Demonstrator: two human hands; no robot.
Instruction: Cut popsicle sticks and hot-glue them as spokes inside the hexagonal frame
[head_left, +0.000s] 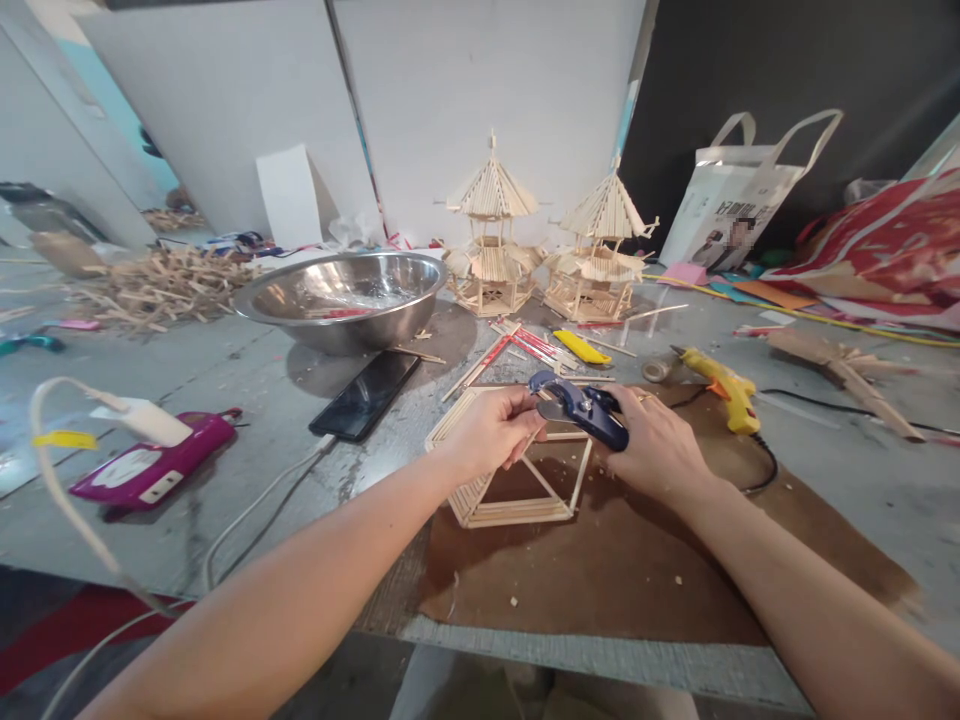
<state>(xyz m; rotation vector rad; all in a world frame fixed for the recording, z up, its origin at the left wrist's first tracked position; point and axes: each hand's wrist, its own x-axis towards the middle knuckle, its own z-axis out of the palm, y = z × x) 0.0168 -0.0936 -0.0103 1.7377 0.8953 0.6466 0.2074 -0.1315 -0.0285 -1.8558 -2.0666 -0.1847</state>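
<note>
My right hand [660,440] is closed around the dark blue handles of a hand cutter [583,408], whose metal blade points left. Close to that blade, the fingers of my left hand [491,432] are pinched together; what they hold is mostly hidden, perhaps a small pale stick. Beneath both hands lies a flat hexagonal frame of thin wooden sticks [517,516], its left side filled with sticks side by side. The frame rests on a brown board [600,590].
Two stick pagodas [495,265] stand behind, beside a steel bowl [405,310]. A yellow glue gun [731,390] lies right, a yellow utility knife [583,347] ahead. On the left are a phone [365,395], a purple power strip [172,465] with cables and a stick pile [161,285].
</note>
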